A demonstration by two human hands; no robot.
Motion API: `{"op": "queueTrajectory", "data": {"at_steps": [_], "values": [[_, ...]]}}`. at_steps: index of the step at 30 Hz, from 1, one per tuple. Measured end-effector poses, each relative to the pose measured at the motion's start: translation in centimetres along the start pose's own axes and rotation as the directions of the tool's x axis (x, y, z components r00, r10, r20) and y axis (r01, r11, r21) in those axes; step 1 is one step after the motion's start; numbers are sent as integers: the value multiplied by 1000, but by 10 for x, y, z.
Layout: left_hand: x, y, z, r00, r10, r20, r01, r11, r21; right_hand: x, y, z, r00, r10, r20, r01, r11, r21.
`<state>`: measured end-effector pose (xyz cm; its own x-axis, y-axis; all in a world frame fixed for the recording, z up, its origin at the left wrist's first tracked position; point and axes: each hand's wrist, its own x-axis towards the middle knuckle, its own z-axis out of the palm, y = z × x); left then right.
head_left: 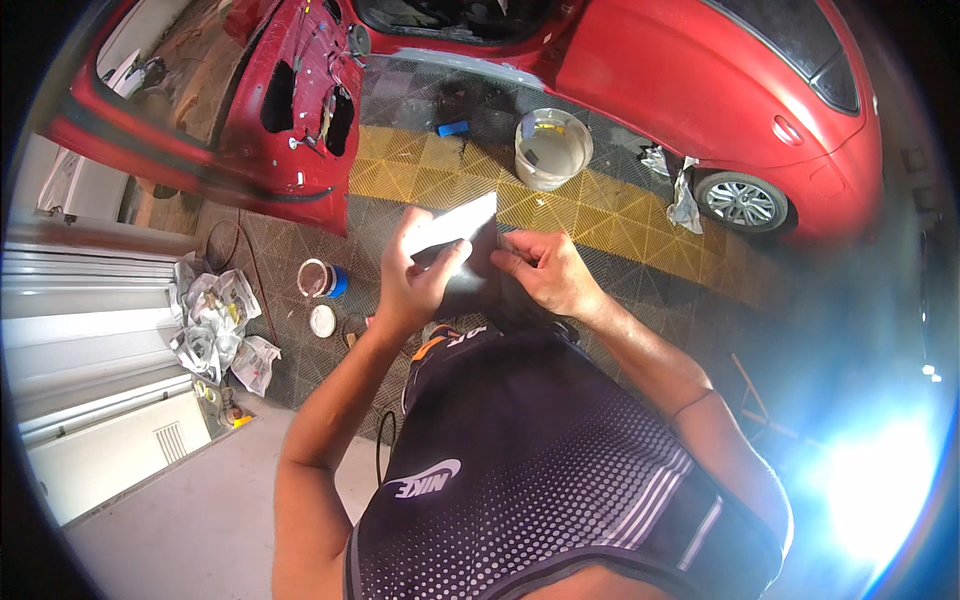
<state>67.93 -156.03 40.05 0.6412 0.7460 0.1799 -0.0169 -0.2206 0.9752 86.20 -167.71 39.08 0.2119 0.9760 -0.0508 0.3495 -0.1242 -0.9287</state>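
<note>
Both hands grip one grey sheet (470,262): left hand (420,285) pinches its near edge, right hand (540,272) its side. Judging by this, it is only being readied; the red car (700,90) and door (295,110) stand untouched.

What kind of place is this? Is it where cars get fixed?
Probably a car repair or body shop. A red car stands with its door open and stripped to bare metal, a bucket sits on the tiled floor, and both hands hold a grey sheet.
</note>
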Motion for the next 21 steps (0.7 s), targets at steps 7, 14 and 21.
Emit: {"op": "queueTrajectory", "data": {"at_steps": [7,14,21], "values": [[3,-6,2,999,-30,14,30,999,-31,3,3,-6,1000,-22,-1,22,994,107],[-1,1,34,951,-172,-256,65,923,-380,-3,-11,-8,985,32,-169,-32,999,3],[2,3,11,998,-27,-60,20,994,-105,-1,-24,-23,998,-62,-21,62,998,-14]]}}
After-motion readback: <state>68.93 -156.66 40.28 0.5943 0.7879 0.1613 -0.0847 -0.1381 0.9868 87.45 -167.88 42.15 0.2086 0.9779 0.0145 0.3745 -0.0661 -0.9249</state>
